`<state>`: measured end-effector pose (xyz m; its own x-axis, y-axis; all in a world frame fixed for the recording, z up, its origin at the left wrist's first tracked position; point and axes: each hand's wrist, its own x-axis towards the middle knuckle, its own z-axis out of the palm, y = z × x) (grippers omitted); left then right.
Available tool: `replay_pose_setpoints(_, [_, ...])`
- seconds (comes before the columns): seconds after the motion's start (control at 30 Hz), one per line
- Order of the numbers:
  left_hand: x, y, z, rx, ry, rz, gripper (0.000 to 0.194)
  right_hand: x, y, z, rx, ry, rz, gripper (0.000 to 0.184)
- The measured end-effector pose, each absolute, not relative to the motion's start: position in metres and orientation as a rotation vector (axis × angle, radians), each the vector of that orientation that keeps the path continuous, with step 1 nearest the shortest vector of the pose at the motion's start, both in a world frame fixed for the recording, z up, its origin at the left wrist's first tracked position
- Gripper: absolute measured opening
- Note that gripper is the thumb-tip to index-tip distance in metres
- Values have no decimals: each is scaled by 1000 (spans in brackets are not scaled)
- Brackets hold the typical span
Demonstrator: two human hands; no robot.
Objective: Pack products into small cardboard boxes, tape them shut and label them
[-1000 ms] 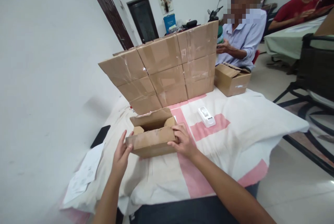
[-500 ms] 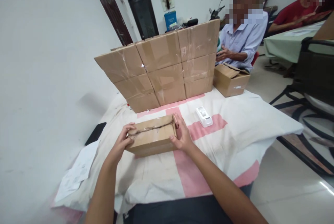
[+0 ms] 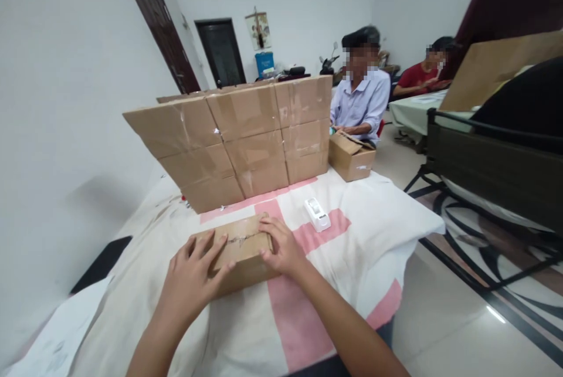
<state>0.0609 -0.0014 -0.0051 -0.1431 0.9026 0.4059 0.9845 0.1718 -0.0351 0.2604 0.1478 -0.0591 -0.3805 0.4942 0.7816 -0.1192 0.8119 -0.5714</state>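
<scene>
A small brown cardboard box point(image 3: 241, 246) lies on the white and pink cloth point(image 3: 343, 248) in front of me, its top flaps folded down. My left hand point(image 3: 191, 274) rests flat on the box's left part with fingers spread. My right hand point(image 3: 280, 246) presses on the box's right end, fingers over the top flaps. A white tape dispenser point(image 3: 317, 214) sits on the cloth just right of the box.
A wall of several taped cardboard boxes point(image 3: 246, 133) stands at the table's far side. An open box point(image 3: 352, 156) sits at the far right corner by a seated person in a light shirt point(image 3: 363, 104). A dark phone point(image 3: 102, 255) lies at left. A black cart point(image 3: 497, 154) stands at right.
The box's flaps, open a second ago, are now folded shut. Both hands have moved from the box's sides onto its top. The view has tilted up and shifted.
</scene>
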Motion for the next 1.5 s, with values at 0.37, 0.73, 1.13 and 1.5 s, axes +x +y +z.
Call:
replay_pose_setpoints(0.37, [30, 11, -30, -1943, -2033, -341, 79, 277, 156, -54, -247, -1992, 719, 48])
replay_pose_setpoints(0.73, [158, 39, -2, -2131, -1773, -516, 48, 346, 231, -64, -1100, -1499, 581, 31])
replay_pose_setpoints(1.13, [260, 207, -92, -2357, -1897, -1119, 73, 366, 247, -76, -1326, -1361, 829, 42])
replay_pose_setpoints(1.5, [255, 211, -111, -2308, -1929, -1277, 82, 355, 256, -82, -1234, -1204, 1107, 24])
